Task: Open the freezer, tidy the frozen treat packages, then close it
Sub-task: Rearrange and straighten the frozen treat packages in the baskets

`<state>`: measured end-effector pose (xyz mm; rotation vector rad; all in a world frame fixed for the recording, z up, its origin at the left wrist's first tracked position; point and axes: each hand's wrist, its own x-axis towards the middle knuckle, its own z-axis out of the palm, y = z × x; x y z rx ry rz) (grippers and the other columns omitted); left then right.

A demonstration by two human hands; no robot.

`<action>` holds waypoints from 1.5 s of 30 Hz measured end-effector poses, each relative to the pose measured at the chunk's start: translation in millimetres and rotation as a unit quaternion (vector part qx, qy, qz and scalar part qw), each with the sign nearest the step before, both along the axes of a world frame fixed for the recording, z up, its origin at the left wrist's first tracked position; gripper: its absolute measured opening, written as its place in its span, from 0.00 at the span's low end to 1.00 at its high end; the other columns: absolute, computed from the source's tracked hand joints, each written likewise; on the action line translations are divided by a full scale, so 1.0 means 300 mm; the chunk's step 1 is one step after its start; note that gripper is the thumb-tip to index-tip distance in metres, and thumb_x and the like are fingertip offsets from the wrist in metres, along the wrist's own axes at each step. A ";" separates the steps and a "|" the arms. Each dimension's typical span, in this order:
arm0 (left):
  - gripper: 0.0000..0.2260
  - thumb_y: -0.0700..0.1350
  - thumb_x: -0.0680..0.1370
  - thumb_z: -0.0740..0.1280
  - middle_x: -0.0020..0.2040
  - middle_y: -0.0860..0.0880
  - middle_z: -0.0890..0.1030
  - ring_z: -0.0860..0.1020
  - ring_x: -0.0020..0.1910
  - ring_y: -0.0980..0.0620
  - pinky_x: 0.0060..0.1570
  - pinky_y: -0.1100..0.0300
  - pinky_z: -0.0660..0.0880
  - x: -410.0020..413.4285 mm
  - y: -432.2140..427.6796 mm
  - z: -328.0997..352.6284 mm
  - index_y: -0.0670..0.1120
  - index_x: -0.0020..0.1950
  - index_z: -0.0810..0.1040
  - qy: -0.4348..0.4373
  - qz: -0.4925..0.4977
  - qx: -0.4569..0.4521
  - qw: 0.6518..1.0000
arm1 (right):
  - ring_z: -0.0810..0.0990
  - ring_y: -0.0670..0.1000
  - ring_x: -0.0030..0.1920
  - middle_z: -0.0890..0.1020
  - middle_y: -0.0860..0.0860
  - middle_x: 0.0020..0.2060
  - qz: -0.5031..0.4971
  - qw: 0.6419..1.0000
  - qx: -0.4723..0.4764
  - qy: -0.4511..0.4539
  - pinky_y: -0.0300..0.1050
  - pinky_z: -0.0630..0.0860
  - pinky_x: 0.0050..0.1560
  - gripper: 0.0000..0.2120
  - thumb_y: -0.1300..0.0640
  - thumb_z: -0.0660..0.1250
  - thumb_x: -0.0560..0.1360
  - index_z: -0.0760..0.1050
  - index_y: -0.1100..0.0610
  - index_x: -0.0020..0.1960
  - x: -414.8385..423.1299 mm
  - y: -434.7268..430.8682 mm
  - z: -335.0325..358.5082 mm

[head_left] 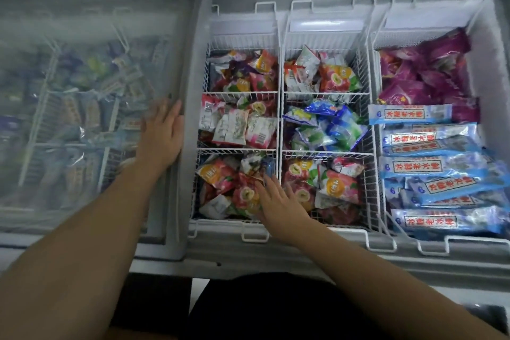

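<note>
The chest freezer (pixel 248 257) stands open on its right side; its sliding glass lid (pixel 96 91) is pushed left over the frosted left half. My left hand (pixel 162 135) lies flat on the lid beside its grey right frame. My right hand (pixel 278 204) reaches into the near left wire compartment, fingers stretched over pink and orange treat packages (pixel 220 179), fingertips touching a small blue packet (pixel 269 167). White wire baskets (pixel 279 124) divide the treats into compartments.
Blue and green packets (pixel 328 127) fill the middle compartment. Long blue ice-pop bars (pixel 436 168) and purple bags (pixel 425 72) lie in the right basket. More packages show dimly under the foggy lid. The freezer's front rim runs beneath my forearms.
</note>
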<state>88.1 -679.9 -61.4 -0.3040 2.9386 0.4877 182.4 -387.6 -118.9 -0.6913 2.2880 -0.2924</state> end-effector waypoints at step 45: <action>0.06 0.29 0.74 0.63 0.42 0.37 0.80 0.78 0.42 0.37 0.37 0.50 0.71 0.176 0.276 -0.482 0.38 0.44 0.77 -0.069 0.039 -0.127 0.989 | 0.66 0.61 0.67 0.67 0.59 0.67 -0.051 0.988 -0.122 0.077 0.58 0.71 0.64 0.40 0.69 0.69 0.69 0.57 0.59 0.77 -0.109 -0.132 -0.277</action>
